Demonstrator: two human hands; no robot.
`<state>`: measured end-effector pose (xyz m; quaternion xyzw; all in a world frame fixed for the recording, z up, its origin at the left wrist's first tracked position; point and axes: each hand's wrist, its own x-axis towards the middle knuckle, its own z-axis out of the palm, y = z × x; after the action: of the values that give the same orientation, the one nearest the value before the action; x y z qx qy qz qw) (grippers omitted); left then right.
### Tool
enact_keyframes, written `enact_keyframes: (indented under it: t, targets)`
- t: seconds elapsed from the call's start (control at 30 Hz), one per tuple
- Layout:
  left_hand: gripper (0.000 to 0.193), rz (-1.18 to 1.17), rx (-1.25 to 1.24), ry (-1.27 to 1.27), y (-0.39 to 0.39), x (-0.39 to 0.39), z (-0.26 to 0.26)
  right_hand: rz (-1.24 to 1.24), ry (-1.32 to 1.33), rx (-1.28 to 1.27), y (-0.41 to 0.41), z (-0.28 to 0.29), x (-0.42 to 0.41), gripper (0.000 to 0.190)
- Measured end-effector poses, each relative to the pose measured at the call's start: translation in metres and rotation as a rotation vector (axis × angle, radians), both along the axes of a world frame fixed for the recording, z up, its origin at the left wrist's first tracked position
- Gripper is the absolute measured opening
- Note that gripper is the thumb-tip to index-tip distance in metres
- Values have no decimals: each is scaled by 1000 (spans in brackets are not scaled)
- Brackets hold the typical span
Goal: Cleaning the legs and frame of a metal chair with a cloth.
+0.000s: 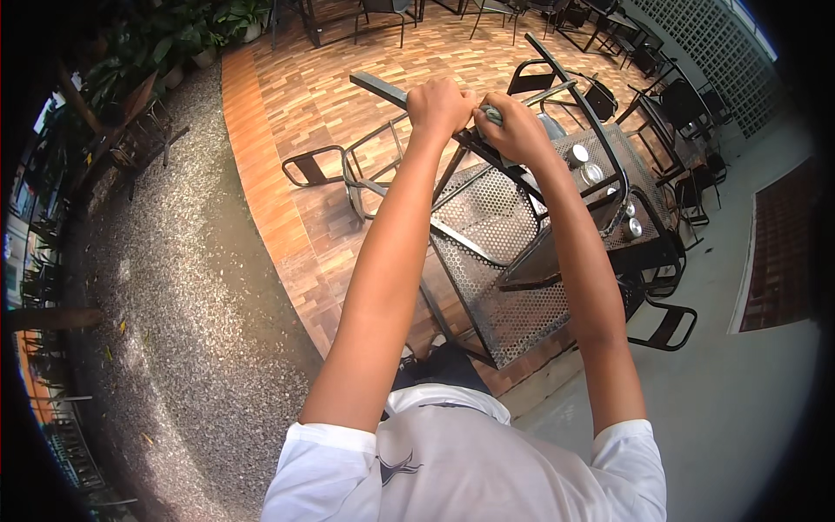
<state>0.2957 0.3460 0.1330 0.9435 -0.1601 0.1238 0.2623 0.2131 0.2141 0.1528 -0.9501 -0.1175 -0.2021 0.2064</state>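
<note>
A black metal chair point(492, 151) is tipped over on a perforated metal table point(470, 274), its legs pointing up and away. My left hand point(440, 107) is closed around one of its dark metal bars, near the upper middle of the view. Right beside it, my right hand point(515, 127) grips a folded greenish cloth point(490, 115) against the same bar. Several round metal-lidded containers point(578, 155) stand on the table to the right of my right forearm.
Black metal chairs point(313, 168) stand around the table on the wood-patterned tile floor point(293, 85). Gravel point(196, 261) runs along the left, with potted plants point(251, 29) at the upper left. A pale wall point(704, 274) and a lattice screen point(711, 59) bound the right.
</note>
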Motion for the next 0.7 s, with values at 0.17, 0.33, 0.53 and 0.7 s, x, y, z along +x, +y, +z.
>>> enact_keyframes:
  t: [0.17, 0.33, 0.53, 0.7]
  targets:
    - [39, 15, -6, -13, 3, -2, 0, -61, -124, -3, 5, -13, -3, 24]
    - [44, 3, -20, -39, 1, 1, -5, 148, -112, -25, -6, -9, 0, 22]
    - [41, 14, -8, -70, -1, 3, -5, -15, -137, -42, 0, -14, 0, 22]
    - [41, 41, -43, -17, 3, 5, -12, 119, -47, -66, -6, -8, -5, 23]
